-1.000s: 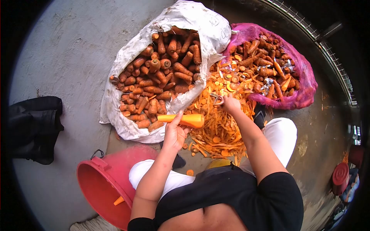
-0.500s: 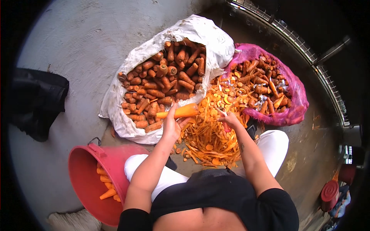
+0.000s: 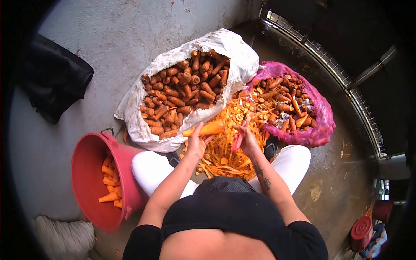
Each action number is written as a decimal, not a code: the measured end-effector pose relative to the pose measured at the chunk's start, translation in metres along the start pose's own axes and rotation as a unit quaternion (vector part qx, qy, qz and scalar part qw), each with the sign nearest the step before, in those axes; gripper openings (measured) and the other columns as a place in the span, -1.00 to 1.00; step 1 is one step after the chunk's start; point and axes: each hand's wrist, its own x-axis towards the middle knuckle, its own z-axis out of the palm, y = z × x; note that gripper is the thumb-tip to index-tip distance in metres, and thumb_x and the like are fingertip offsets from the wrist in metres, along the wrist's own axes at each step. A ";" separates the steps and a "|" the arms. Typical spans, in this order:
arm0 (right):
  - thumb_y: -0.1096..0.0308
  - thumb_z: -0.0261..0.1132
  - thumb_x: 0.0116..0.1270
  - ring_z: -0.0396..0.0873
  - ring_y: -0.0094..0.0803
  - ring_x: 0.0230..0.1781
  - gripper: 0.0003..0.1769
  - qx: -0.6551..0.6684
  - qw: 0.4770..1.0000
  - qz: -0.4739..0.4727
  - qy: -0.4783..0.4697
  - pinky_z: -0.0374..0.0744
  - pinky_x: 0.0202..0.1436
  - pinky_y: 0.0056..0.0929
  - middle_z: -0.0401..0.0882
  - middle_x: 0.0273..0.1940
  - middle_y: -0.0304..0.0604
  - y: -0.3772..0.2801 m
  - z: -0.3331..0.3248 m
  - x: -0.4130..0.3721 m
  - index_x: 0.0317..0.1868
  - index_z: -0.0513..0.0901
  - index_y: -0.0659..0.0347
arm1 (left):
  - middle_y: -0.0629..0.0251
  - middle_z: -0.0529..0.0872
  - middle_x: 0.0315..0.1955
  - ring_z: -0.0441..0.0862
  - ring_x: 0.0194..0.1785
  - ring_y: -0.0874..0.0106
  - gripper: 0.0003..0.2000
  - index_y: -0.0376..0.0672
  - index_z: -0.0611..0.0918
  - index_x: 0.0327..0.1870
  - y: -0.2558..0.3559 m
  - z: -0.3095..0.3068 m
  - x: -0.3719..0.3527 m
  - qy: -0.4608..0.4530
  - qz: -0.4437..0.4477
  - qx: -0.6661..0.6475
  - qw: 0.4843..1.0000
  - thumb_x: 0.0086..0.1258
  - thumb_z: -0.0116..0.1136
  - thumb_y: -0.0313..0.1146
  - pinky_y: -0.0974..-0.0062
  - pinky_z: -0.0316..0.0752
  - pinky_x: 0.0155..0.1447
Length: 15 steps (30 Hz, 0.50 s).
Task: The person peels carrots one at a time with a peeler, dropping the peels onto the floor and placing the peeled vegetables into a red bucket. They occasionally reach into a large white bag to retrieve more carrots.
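In the middle of the head view, my left hand (image 3: 197, 144) is closed around a peeled carrot (image 3: 209, 128), which lies nearly level with its thick end to the right. My right hand (image 3: 248, 142) grips a red-handled peeler (image 3: 238, 141), held just right of the carrot and apart from it; its blade is too small to make out clearly. Below both hands spreads a heap of carrot peelings (image 3: 225, 154) with cut ends mixed in. Beyond the left hand, an open white sack (image 3: 132, 117) holds many unpeeled carrots (image 3: 177, 93).
A pink mesh sack (image 3: 325, 117) with carrots and scraps lies at the right. On the left, a tilted red bucket (image 3: 86, 173) holds several peeled carrots (image 3: 109, 177). Black cloth (image 3: 58, 78) is at far left, a pale sack (image 3: 65, 238) at lower left. Another person (image 3: 377, 242) is at lower right.
The head view has shifted, showing more of the bucket's inside. My right hand has come closer to the left hand, and the peeler has turned, its red handle now pointing down-left.
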 end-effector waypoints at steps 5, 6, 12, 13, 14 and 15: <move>-0.01 0.13 0.39 0.52 -0.47 -0.38 -0.50 -0.043 0.994 0.008 -0.103 0.52 -0.21 -0.41 0.47 -0.42 -0.28 0.010 0.005 -0.019 0.21 0.42 0.08 | 0.30 0.56 -0.03 0.56 0.10 0.34 -0.74 -0.11 0.49 0.01 -0.008 0.012 -0.028 -0.026 0.044 0.033 0.998 0.39 0.14 -0.23 0.33 0.54 0.17; -0.04 0.15 0.38 0.53 -0.44 -0.42 -0.52 -0.005 0.993 0.025 -0.113 0.53 -0.24 -0.38 0.51 -0.41 -0.26 0.010 0.006 -0.023 0.17 0.44 0.05 | 0.32 0.56 -0.01 0.55 0.11 0.34 -0.75 -0.11 0.50 0.01 -0.009 0.013 -0.032 -0.041 0.038 0.037 0.998 0.40 0.12 -0.23 0.34 0.53 0.18; -0.05 0.20 0.35 0.57 -0.44 -0.42 -0.56 0.109 0.985 0.078 -0.108 0.56 -0.34 -0.44 0.59 -0.32 -0.22 0.013 -0.003 -0.028 0.02 0.49 0.10 | 0.21 0.45 0.20 0.37 0.31 0.35 -0.56 -0.21 0.43 0.24 -0.027 0.037 -0.061 -0.115 -0.001 0.145 0.983 0.47 0.03 -0.14 0.27 0.26 0.41; -0.04 0.19 0.36 0.56 -0.45 -0.44 -0.55 0.118 0.984 0.056 -0.119 0.56 -0.37 -0.45 0.59 -0.31 -0.23 0.011 -0.005 -0.027 0.06 0.48 0.12 | 0.19 0.41 0.23 0.35 0.33 0.33 -0.51 -0.23 0.39 0.28 -0.025 0.040 -0.063 -0.157 -0.017 0.139 0.978 0.45 0.04 -0.11 0.22 0.24 0.42; -0.03 0.17 0.37 0.56 -0.45 -0.47 -0.53 0.126 0.983 0.034 -0.129 0.56 -0.40 -0.45 0.59 -0.30 -0.23 0.010 -0.008 -0.024 0.10 0.46 0.13 | 0.18 0.37 0.26 0.32 0.35 0.31 -0.45 -0.25 0.34 0.31 -0.022 0.043 -0.065 -0.199 -0.033 0.131 0.971 0.44 0.06 -0.08 0.16 0.22 0.43; -0.01 0.16 0.39 0.55 -0.46 -0.49 -0.52 0.132 0.981 0.013 -0.138 0.55 -0.43 -0.46 0.58 -0.29 -0.24 0.007 -0.009 -0.023 0.14 0.45 0.14 | 0.16 0.33 0.30 0.30 0.37 0.29 -0.39 -0.27 0.29 0.35 -0.017 0.047 -0.070 -0.239 -0.051 0.120 0.962 0.42 0.08 -0.05 0.11 0.20 0.43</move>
